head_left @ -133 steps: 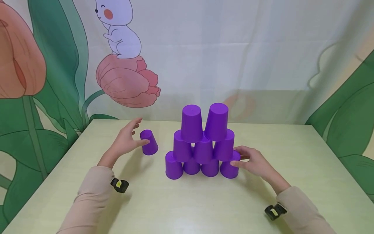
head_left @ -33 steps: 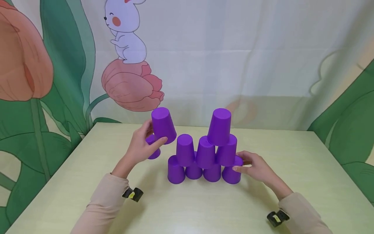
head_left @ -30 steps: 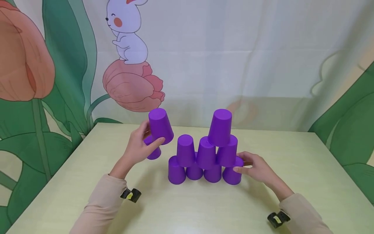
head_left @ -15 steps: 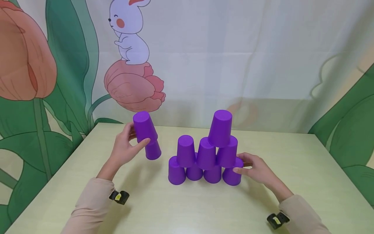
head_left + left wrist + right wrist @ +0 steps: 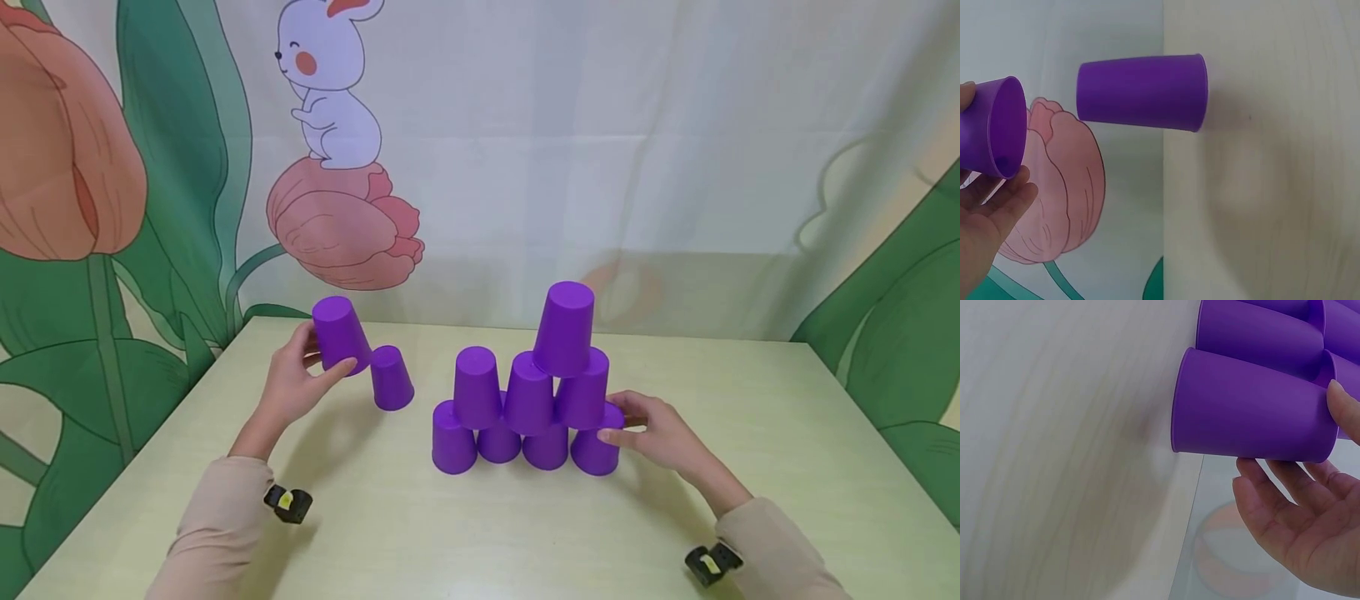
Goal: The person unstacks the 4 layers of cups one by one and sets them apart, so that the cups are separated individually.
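My left hand [image 5: 288,383] grips an upside-down purple cup [image 5: 339,333], thumb on the near side and fingers behind. It hangs up and to the left of a lone purple cup [image 5: 392,379] standing mouth down on the table. In the left wrist view, the open mouth of the held cup [image 5: 1009,128] faces the table side. My right hand [image 5: 663,425] has its thumb and fingers around the bottom-right cup [image 5: 596,450] of a stacked pyramid. From the right wrist, the thumb lies near that cup's base [image 5: 1250,409], with the fingers along its other side.
Several upside-down purple cups form the pyramid: a bottom row, a middle row [image 5: 476,387] and a single top cup [image 5: 564,329] on the right. They stand on a pale wooden table [image 5: 480,533]. Behind its far edge hangs a printed curtain [image 5: 712,167].
My left hand has taken the left cup off the pyramid's top row and carried it leftward, past the lone cup. My right hand stays at the bottom-right cup.
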`<control>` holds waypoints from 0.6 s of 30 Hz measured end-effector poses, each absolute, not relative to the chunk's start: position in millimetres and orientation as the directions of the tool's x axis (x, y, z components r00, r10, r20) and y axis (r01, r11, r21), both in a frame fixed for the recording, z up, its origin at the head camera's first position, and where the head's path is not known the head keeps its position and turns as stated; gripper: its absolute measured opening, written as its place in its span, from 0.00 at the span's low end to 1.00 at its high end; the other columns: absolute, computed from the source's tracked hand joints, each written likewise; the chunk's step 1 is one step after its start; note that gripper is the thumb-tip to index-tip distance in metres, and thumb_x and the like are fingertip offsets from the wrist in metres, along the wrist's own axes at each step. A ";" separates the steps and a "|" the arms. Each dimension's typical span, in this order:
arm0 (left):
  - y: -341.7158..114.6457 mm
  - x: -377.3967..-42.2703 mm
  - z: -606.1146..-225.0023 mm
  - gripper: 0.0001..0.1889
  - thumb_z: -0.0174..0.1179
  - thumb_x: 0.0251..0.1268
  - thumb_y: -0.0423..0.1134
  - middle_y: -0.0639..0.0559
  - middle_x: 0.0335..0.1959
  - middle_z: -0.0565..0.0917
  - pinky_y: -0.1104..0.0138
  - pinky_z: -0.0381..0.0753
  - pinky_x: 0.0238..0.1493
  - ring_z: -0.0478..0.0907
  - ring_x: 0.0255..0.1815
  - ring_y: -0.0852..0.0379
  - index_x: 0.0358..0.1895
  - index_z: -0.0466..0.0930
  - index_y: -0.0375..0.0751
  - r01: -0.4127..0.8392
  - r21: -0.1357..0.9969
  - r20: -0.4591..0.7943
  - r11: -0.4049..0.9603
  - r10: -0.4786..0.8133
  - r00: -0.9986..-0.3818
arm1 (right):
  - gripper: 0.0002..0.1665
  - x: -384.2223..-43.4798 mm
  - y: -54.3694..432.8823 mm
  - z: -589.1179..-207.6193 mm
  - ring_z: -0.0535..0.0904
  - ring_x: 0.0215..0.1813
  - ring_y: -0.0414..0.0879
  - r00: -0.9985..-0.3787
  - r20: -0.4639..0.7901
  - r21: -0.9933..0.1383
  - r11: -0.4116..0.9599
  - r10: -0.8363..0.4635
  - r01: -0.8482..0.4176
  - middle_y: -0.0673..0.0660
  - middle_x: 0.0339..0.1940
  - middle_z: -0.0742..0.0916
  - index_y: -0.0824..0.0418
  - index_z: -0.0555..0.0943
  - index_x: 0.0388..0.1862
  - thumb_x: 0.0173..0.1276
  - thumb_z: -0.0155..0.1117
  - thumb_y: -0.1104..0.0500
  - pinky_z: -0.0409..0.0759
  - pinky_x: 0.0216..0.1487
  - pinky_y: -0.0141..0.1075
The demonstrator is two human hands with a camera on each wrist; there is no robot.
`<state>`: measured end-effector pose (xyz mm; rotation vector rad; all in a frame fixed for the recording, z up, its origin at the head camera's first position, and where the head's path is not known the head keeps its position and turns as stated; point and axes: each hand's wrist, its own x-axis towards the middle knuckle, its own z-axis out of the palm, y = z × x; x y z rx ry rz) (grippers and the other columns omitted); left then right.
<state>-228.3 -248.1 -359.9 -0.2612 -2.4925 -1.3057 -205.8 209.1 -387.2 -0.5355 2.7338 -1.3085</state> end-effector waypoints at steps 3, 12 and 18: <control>-251.3 -229.7 -363.4 0.36 0.64 0.56 0.42 0.34 0.55 0.70 0.49 0.70 0.56 0.69 0.55 0.38 0.64 0.55 0.34 0.275 0.775 0.331 0.569 0.004 -0.943 | 0.26 -206.0 209.4 -386.8 0.79 0.43 0.52 -0.935 0.096 -0.768 0.573 -0.341 -0.288 0.60 0.41 0.83 0.69 0.75 0.50 0.56 0.68 0.57 0.77 0.45 0.47; -259.9 -237.6 -379.9 0.37 0.65 0.55 0.40 0.32 0.55 0.69 0.49 0.69 0.57 0.69 0.54 0.37 0.64 0.54 0.32 0.205 0.794 0.257 0.573 -0.011 -0.966 | 0.25 -204.0 207.5 -383.9 0.79 0.43 0.52 -0.929 0.102 -0.773 0.560 -0.354 -0.298 0.60 0.41 0.83 0.70 0.75 0.50 0.57 0.67 0.57 0.77 0.46 0.48; -261.6 -246.4 -388.8 0.38 0.65 0.55 0.38 0.30 0.56 0.68 0.49 0.69 0.57 0.68 0.55 0.35 0.63 0.53 0.29 0.156 0.786 0.202 0.599 -0.009 -0.979 | 0.25 -203.7 207.4 -383.1 0.79 0.43 0.53 -0.927 0.108 -0.768 0.561 -0.360 -0.308 0.60 0.41 0.83 0.70 0.75 0.50 0.57 0.67 0.58 0.77 0.45 0.47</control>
